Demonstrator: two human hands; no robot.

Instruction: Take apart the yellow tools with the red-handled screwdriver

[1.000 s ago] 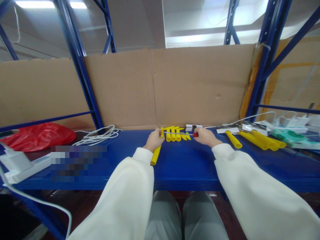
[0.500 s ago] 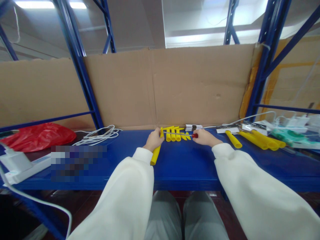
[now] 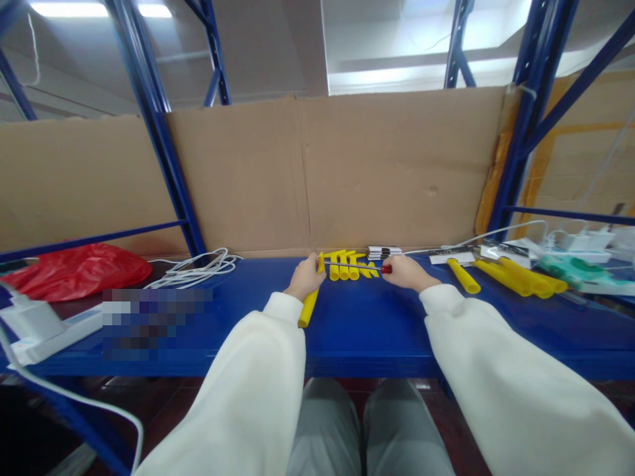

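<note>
My left hand (image 3: 306, 277) is closed round a yellow tube-shaped piece (image 3: 308, 309), whose lower end sticks out below the palm. Its upper end has a yellow head that shows above my fingers. In my right hand (image 3: 401, 272) is a screwdriver (image 3: 386, 269) with a red handle, gripped in closed fingers. The thin metal shaft runs level to the left, and its tip meets the upper end of the yellow piece. Behind the shaft lie several yellow tubes (image 3: 344, 272) side by side, with small pointed yellow parts (image 3: 368, 271) to their right.
A small stack of white and black packets (image 3: 383, 252) sits against the cardboard wall (image 3: 397, 172). More yellow tubes (image 3: 518, 277) lie on the right. On the left are a coiled white cable (image 3: 208, 268), a red plastic bag (image 3: 74, 271) and a white power strip (image 3: 59, 337).
</note>
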